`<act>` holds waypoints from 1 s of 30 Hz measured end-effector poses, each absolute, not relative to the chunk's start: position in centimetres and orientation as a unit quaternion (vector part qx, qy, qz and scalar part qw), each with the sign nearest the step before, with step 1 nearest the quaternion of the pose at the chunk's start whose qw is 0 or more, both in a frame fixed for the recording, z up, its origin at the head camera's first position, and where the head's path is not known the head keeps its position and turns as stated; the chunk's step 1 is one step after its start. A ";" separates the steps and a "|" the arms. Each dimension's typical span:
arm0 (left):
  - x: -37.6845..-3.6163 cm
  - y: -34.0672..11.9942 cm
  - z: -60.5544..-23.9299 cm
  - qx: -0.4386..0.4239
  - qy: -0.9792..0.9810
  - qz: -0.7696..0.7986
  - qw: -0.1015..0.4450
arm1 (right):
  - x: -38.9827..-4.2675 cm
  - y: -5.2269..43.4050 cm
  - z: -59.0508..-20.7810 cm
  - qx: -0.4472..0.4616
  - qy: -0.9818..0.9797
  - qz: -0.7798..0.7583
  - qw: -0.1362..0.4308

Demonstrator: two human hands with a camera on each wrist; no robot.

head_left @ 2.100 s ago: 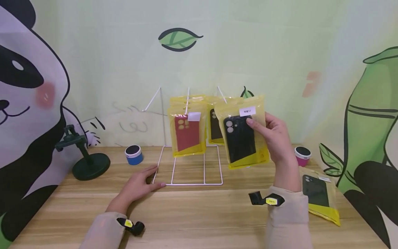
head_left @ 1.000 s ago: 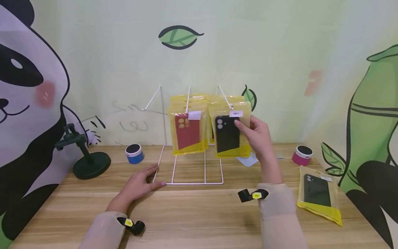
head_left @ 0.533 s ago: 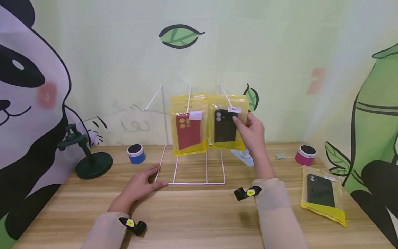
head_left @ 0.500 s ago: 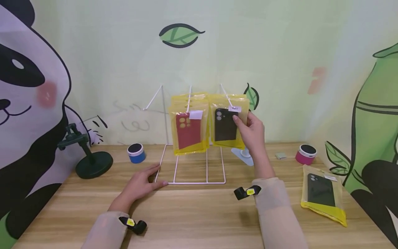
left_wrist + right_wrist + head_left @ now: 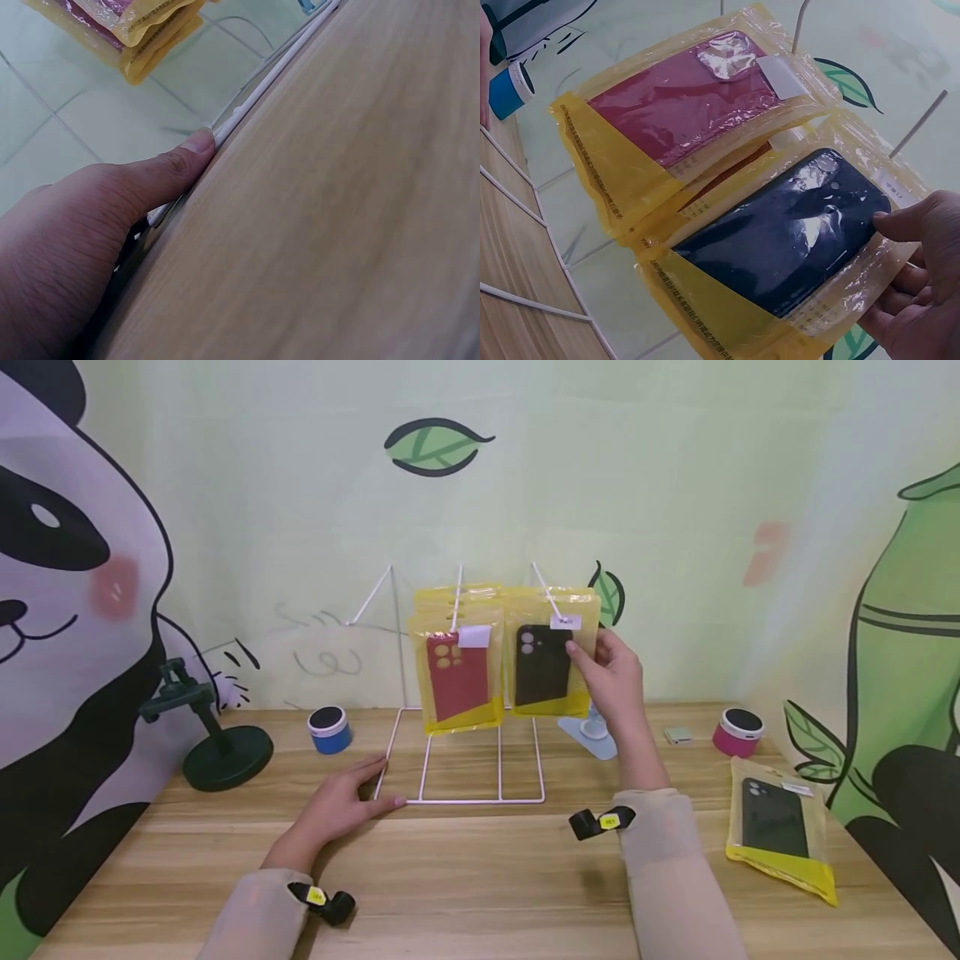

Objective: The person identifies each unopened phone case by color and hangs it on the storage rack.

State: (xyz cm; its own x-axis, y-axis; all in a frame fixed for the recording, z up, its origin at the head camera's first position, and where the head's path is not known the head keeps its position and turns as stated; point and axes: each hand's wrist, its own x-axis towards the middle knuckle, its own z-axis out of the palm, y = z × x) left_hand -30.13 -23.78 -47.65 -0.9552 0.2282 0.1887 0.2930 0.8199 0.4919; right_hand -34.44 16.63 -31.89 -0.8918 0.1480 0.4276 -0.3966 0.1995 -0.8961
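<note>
1. Head view: my right hand (image 5: 611, 681) pinches the black case packet (image 5: 551, 653), hanging on the white rack (image 5: 465, 797).
2. My left hand (image 5: 337, 802) lies flat on the bench (image 5: 480, 877), thumb against the rack base.

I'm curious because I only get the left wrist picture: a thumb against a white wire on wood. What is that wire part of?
Observer: It is the base of a white wire rack. The left hand rests flat on the table at the rack's front corner.
Operator: And the yellow bags at the top of my picture?
Observer: Those are packets hanging from the rack's hooks. The front one is the red case packet.
Operator: What is the other hand doing?
Observer: The right hand pinches the black case packet up at the right hook, with the thumb on the packet's front.
</note>
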 end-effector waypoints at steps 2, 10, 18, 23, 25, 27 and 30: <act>-30.1 -23.8 -47.6 -0.138 -0.952 -0.266 0.062 | -34.3 16.8 -31.7 0.080 -0.747 0.624 0.216; -30.2 -23.4 -47.6 -0.135 -0.952 -0.270 0.057 | -33.5 18.1 -31.2 0.062 -0.766 0.607 0.202; -30.2 -23.6 -47.9 -0.137 -0.951 -0.269 0.059 | -32.2 19.4 -31.0 0.079 -0.768 0.606 0.191; -30.2 -23.6 -47.9 -0.134 -0.953 -0.265 0.062 | -31.3 20.3 -31.1 0.099 -0.789 0.580 0.176; -30.3 -23.6 -47.9 -0.136 -0.952 -0.265 0.064 | -30.9 20.9 -31.3 0.111 -0.801 0.563 0.168; -30.3 -23.6 -47.9 -0.135 -0.952 -0.266 0.065 | -30.4 21.6 -31.7 0.124 -0.816 0.542 0.158; -30.2 -23.6 -47.9 -0.138 -0.952 -0.266 0.065 | -29.5 22.9 -32.4 0.145 -0.840 0.503 0.141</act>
State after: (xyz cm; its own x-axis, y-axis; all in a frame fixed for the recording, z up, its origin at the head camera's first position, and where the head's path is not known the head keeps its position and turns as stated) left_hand -30.25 -23.59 -47.89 -0.9533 0.2279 0.1980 0.2975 0.8206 0.4879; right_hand -29.55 22.94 -32.39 -0.9176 -0.1024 0.3840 -0.3867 0.4524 -0.8036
